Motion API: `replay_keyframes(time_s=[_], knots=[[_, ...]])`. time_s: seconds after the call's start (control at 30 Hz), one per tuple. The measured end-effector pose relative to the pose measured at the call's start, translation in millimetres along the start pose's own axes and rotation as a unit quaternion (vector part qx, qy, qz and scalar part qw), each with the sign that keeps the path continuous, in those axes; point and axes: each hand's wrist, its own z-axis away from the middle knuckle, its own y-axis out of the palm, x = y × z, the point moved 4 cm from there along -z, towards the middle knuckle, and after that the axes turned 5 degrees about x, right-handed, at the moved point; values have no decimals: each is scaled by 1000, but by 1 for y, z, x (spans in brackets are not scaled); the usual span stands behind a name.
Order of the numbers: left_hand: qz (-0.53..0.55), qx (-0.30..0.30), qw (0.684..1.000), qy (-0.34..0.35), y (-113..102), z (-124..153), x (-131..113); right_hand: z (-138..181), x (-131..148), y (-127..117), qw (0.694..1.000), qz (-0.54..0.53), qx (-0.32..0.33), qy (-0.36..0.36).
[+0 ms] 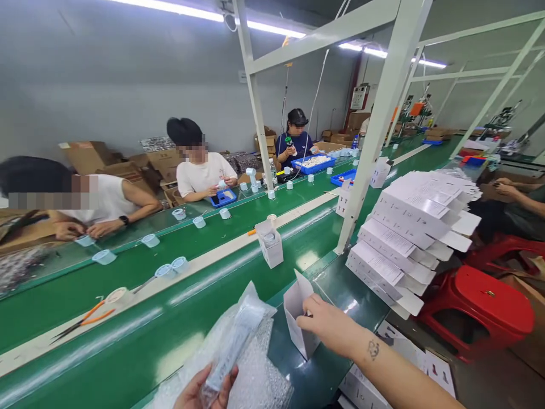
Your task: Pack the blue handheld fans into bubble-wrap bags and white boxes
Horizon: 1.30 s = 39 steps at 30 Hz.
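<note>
My left hand (pixel 208 389) is closed around the lower end of a long light-blue item in a clear plastic bag (pixel 238 335), tilted up to the right. Beneath it lies a pile of clear bubble wrap bags (pixel 259 363). On the bench edge stands an open white box (pixel 292 309), its flap raised. My right hand (pixel 321 321) grips this box at its top opening, with some fingertips hidden inside. Beyond, on the green belt (pixel 230 272), another open white box (pixel 271 250) has a light-blue round part in it.
Flattened white boxes (pixel 395 250) are stacked at right beside a red stool (pixel 489 301). A white frame post (pixel 374 125) rises from the bench. Orange-handled pliers (pixel 87 321) and light-blue cups (pixel 172 267) lie along the line. Several people sit around the line.
</note>
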Motion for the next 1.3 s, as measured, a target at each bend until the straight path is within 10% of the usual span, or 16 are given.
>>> replay_keyframes(time_s=[0.13,0.2,0.43,0.67,0.77,0.93,1.1,1.3], knots=[[-139,128,971,145,44,27,-38,-20,11,15,996,3,-18,-91],[-281,222,909,213,69,41,-55,-24,15,22,990,-8,-26,-141],[-782,236,429,385,134,90,-76,-30,27,47,978,-69,-136,-144],[-910,151,153,354,168,99,-21,-20,48,48,975,-90,-194,-60],[-915,201,150,316,171,84,-3,-15,56,57,976,-150,-149,-58],[-869,230,275,342,151,64,-3,-9,50,78,939,-263,-221,14],[-858,208,242,403,116,55,4,-16,50,94,909,-355,-214,35],[-850,179,283,407,103,34,9,-17,58,81,910,-388,-145,16]])
